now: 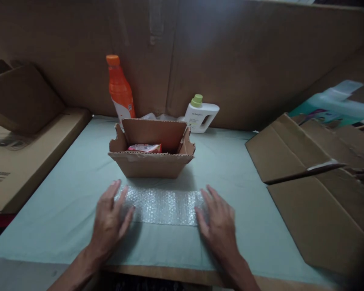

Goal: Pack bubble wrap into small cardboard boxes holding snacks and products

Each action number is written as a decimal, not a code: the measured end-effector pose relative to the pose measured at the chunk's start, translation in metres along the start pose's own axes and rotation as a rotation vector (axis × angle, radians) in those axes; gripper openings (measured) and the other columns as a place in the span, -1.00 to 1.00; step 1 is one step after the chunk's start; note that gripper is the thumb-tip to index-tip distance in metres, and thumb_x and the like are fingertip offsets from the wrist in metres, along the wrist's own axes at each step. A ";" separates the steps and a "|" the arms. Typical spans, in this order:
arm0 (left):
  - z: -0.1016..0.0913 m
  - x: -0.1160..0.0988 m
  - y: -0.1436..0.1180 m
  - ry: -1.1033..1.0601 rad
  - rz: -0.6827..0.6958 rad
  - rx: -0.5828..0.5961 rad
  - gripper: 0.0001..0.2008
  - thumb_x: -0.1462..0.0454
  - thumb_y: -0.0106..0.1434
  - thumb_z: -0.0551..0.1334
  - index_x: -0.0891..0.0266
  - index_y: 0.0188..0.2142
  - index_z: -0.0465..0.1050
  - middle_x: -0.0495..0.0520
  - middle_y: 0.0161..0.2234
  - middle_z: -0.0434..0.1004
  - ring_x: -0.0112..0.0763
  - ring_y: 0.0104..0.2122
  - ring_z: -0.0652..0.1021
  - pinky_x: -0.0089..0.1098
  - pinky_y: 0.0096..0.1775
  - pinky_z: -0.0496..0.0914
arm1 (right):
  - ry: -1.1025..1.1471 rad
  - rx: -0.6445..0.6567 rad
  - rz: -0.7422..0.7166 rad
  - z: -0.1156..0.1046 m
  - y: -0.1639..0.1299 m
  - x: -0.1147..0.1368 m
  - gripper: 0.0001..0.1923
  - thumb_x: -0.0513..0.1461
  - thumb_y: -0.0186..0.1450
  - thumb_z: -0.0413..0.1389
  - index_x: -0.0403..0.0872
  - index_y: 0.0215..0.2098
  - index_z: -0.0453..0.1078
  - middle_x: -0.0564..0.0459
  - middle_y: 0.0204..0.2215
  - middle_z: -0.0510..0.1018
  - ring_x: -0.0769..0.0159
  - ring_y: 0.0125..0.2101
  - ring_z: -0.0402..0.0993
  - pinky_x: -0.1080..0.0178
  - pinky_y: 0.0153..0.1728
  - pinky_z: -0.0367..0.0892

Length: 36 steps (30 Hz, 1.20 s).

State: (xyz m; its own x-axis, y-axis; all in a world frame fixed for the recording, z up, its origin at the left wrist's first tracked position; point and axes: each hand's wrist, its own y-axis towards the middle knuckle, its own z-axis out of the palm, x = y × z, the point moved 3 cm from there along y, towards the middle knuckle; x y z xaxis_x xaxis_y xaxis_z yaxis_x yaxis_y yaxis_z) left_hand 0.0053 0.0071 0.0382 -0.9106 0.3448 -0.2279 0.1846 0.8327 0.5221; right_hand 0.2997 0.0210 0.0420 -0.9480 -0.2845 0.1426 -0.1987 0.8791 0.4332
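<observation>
Bubble wrap (164,206) lies flat on the worktop (63,210) right in front of you, a clear rectangular sheet with its long axis running left to right, square to your line of sight. Your hands sit at its two short ends: your left hand (109,220) rests palm down with its fingers (117,194) spread over the left edge, and your right hand (218,222) mirrors it on the right edge, fingers (208,198) pointing away from you. Neither grip is closed on anything; both are flat and open, pressing or resting on the sheet rather than pinching it. From either palm the bulk of the sheet lies inward, toward the middle between your wrists, and both hands are about equally near to it.

Just beyond the far long edge of the wrap stands a small cardboard box (151,161), flaps open, its long side parallel to the sheet. The two look near but apart; whether they touch, you cannot tell from here. A red and white packet (144,148) lies inside the box.

Behind the box, against the cardboard wall, stand an orange bottle (120,91) and a white jug (201,115) with a green cap. Flattened cardboard (315,190) lies to your right.
</observation>
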 end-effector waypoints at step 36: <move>0.052 0.012 0.047 -0.129 0.141 0.163 -0.81 0.39 0.30 0.12 0.24 -0.31 0.52 0.14 -0.37 0.59 -0.21 -0.32 0.55 -0.20 -0.14 0.37 | 1.011 0.594 0.459 -0.038 -0.112 0.009 -0.41 -0.06 0.31 0.21 0.10 0.29 0.35 -0.08 0.11 0.58 0.07 0.04 0.56 0.02 0.05 0.46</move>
State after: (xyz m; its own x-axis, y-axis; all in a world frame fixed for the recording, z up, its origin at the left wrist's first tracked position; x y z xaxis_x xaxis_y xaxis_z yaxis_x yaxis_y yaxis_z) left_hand 0.0220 0.0731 0.0175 -0.8190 0.5059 -0.2707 0.3728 0.8279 0.4191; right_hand 0.3232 -0.0947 0.0281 -0.3975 0.1580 0.9039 -0.2318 0.9358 -0.2655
